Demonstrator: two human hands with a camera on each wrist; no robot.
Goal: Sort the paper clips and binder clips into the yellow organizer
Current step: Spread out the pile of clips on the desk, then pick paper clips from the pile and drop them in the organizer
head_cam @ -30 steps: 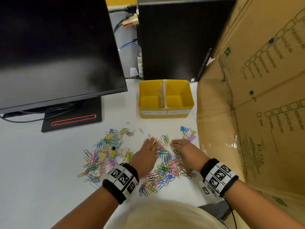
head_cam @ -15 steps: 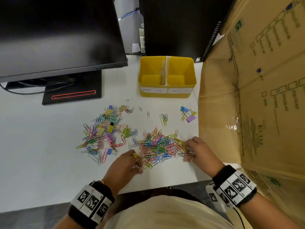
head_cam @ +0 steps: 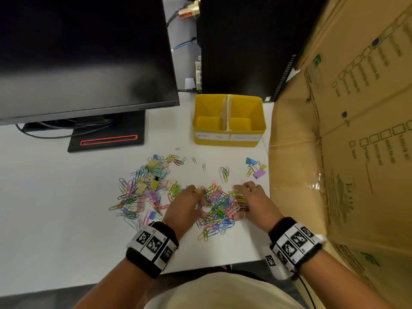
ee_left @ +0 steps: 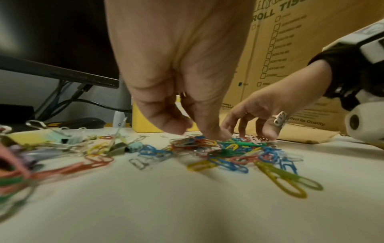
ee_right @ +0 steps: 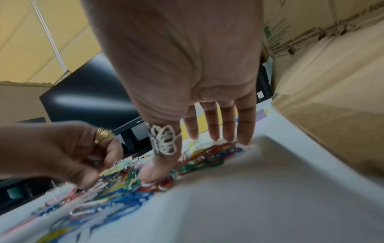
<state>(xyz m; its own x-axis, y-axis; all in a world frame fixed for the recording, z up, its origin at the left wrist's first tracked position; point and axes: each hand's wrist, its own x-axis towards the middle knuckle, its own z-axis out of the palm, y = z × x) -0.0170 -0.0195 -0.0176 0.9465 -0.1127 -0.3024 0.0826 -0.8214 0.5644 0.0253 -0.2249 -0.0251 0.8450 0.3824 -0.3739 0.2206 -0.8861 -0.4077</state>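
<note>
Flanking the paper clips (head_cam: 219, 208), both hands touch the pile.
Left hand (head_cam: 186, 206) curled, pinching clips; right hand (head_cam: 252, 200) spread flat. Yellow organizer (head_cam: 229, 139) at 12 o'clock; binder clips (head_cam: 149, 186) at 9 o'clock.

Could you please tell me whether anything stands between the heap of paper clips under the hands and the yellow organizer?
Nothing tall does. Between the paper clip heap and the yellow organizer lies bare white desk with only a few stray clips lying flat. Both compartments look empty and open on top.
</note>
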